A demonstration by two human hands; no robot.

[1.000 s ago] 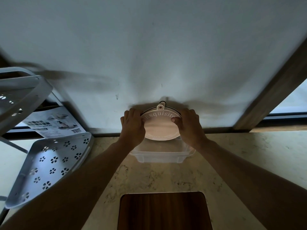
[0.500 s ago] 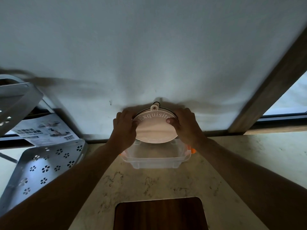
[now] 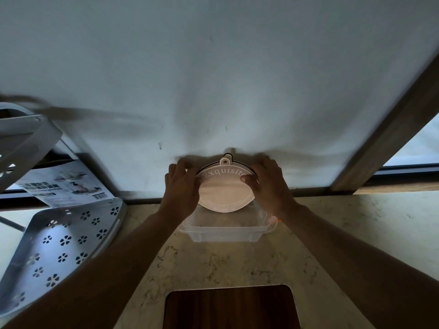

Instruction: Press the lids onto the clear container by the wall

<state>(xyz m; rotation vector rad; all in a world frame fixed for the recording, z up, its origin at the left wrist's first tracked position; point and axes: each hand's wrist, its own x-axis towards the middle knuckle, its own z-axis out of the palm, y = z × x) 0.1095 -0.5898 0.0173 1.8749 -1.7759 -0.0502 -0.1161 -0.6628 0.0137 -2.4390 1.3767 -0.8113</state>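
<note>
The round pink lid was what I had between my hands: a pale, flat disc with "Exquisite" in white letters arched along its upper edge, a thin dark rim running round the top, and a small looped tab at the very top. It stood tilted up toward me, close against the white wall, with its lower edge over the back of a clear plastic container that sat on the marbled countertop.

My left hand gripped the lid's left edge, fingers curled round behind it and thumb on the front face. My right hand held the right edge the same way, thumb pressed on the face just under the lettering. Both forearms reached straight in from the lower corners, wrists roughly level, hands well apart with the lid filling the gap.

A dark wooden board lay nearest me. To the left stood a perforated metal rack with a printed sheet behind it.
</note>
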